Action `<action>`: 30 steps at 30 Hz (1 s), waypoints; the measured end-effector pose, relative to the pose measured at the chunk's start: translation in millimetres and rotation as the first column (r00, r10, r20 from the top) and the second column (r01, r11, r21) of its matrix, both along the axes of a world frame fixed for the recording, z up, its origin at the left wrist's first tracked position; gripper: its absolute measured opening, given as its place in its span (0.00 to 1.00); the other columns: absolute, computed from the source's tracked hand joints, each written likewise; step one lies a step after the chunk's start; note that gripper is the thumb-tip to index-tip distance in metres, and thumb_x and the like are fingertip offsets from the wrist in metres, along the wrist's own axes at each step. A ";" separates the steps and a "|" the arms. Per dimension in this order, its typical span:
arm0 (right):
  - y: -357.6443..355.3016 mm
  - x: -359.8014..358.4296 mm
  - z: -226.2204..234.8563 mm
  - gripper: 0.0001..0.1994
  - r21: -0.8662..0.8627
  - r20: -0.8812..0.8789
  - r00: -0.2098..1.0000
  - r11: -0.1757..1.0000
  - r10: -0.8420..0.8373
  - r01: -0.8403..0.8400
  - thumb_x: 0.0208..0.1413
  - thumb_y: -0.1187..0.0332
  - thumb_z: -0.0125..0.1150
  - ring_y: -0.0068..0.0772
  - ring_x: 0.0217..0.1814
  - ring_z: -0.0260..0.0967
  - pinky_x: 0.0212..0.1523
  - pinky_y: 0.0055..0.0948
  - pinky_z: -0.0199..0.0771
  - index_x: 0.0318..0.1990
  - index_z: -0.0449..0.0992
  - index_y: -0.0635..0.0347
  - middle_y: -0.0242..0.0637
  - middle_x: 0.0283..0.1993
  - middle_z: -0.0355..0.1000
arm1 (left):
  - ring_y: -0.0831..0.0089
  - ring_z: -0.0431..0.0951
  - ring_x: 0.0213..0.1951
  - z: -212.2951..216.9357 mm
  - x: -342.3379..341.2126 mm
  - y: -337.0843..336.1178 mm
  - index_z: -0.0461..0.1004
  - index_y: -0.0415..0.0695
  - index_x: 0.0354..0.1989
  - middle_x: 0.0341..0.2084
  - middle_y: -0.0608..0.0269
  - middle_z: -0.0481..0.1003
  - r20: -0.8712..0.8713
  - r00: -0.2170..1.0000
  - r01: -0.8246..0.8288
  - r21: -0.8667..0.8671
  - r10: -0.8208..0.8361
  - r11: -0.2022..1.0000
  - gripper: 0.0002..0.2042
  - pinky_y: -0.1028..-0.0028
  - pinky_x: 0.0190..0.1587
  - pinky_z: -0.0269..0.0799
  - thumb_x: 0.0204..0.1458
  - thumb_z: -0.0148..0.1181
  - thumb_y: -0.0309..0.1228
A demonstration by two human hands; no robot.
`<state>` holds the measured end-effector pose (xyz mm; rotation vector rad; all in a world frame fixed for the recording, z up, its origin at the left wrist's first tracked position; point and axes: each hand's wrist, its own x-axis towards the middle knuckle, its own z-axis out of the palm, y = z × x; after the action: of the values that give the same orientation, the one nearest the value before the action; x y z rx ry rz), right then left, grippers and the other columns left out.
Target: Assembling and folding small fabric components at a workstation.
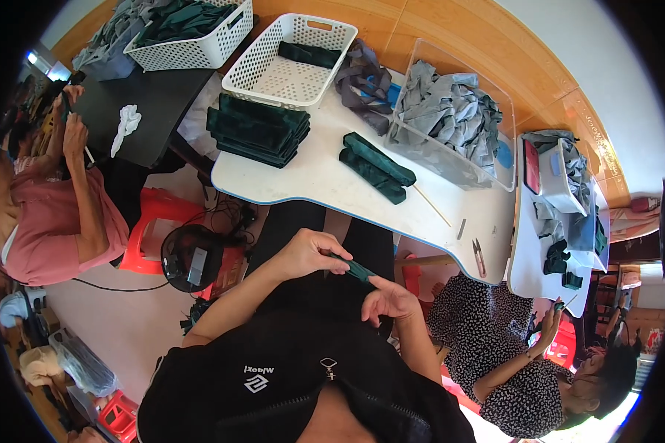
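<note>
A narrow dark green fabric strip point(358, 271) stretches between my two hands above my lap, in front of the table edge. My left hand point(309, 255) pinches its upper-left end between thumb and fingers. At the lower-right end, my right hand point(390, 299) has closed thumb and forefinger on the strip, its other fingers curled loosely. Folded green velvet pieces point(373, 173) lie on the white table point(303, 173), with a thin wooden stick point(434, 207) poking out from them. To their left is a neat stack of folded green velvet pieces point(258, 131).
A white basket point(273, 70) holds one green piece. Grey cloth fills a clear bin point(440, 166); dark straps point(363, 81) lie beside it. Snips point(479, 257) rest near the right edge. Co-workers sit left point(63, 214) and right point(495, 354). A black fan point(192, 255) stands below left.
</note>
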<state>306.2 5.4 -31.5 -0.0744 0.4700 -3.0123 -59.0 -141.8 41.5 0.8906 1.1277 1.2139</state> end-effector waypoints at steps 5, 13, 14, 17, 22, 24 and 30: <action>54.0 22.5 -11.5 0.41 0.297 -0.067 0.973 0.927 -0.221 0.231 0.85 0.54 0.84 0.55 0.62 0.97 0.61 0.51 0.99 0.98 0.78 0.53 0.73 0.68 0.93 | 0.67 1.02 0.48 20.7 26.7 44.0 0.99 0.31 0.60 0.49 0.53 0.96 -0.040 0.999 0.010 0.030 -0.009 1.000 0.09 0.70 0.54 1.00 0.75 0.86 0.17; 98.5 -4.5 99.1 0.40 0.800 -0.052 0.597 0.324 -0.801 0.505 0.78 0.55 0.91 0.38 0.72 0.92 0.76 0.42 0.89 0.91 0.86 0.63 0.47 0.76 0.94 | 0.66 1.02 0.44 55.1 33.4 115.5 0.97 0.31 0.61 0.48 0.50 0.99 0.089 0.975 -0.205 0.002 0.204 0.979 0.08 0.69 0.52 1.01 0.78 0.83 0.18; 101.9 -6.7 103.6 0.40 0.805 -0.063 0.577 0.300 -0.814 0.511 0.78 0.55 0.91 0.38 0.72 0.92 0.76 0.42 0.89 0.91 0.86 0.63 0.47 0.76 0.94 | 0.66 1.01 0.43 58.5 43.9 132.7 0.97 0.31 0.62 0.48 0.51 0.99 0.156 0.968 -0.200 0.008 0.197 0.980 0.09 0.69 0.52 1.01 0.78 0.83 0.18; 128.9 -3.5 92.9 0.36 0.985 -0.100 0.664 0.022 -0.741 0.172 0.78 0.61 0.92 0.36 0.72 0.91 0.76 0.36 0.86 0.89 0.88 0.59 0.41 0.77 0.93 | 0.65 1.00 0.40 74.9 63.1 173.1 0.97 0.31 0.62 0.44 0.54 0.97 0.199 0.951 -0.247 0.034 0.236 0.968 0.08 0.68 0.51 1.00 0.78 0.82 0.17; 178.5 -32.3 133.7 0.26 0.928 -0.321 0.403 -0.370 -0.857 -0.048 0.78 0.66 0.92 0.37 0.66 0.93 0.74 0.38 0.90 0.78 0.94 0.62 0.41 0.66 0.96 | 0.61 1.00 0.55 51.9 34.7 203.3 0.93 0.35 0.77 0.62 0.45 0.96 -0.087 0.940 -0.329 0.030 0.330 0.944 0.22 0.64 0.58 0.97 0.78 0.84 0.22; 195.6 -38.3 178.6 0.20 0.875 -0.444 0.352 -0.483 -0.824 -0.028 0.80 0.70 0.89 0.39 0.62 0.93 0.71 0.38 0.91 0.73 0.96 0.62 0.43 0.63 0.96 | 0.60 0.98 0.58 61.7 48.4 200.4 0.92 0.35 0.78 0.64 0.45 0.95 -0.095 0.945 -0.307 0.063 0.312 0.950 0.22 0.63 0.61 0.95 0.78 0.84 0.23; 310.8 -98.1 281.4 0.15 0.513 -0.672 0.505 -0.832 -0.543 -0.212 0.76 0.74 0.85 0.55 0.68 0.87 0.74 0.55 0.87 0.66 0.99 0.55 0.40 0.67 0.94 | 0.57 0.94 0.67 94.2 108.8 176.2 0.90 0.36 0.81 0.70 0.45 0.92 -0.122 0.949 -0.272 0.145 0.290 0.951 0.24 0.60 0.70 0.89 0.81 0.82 0.28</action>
<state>208.1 316.2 249.9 -0.8253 -2.2136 0.2015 49.8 34.5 135.7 0.9454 1.3381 1.4880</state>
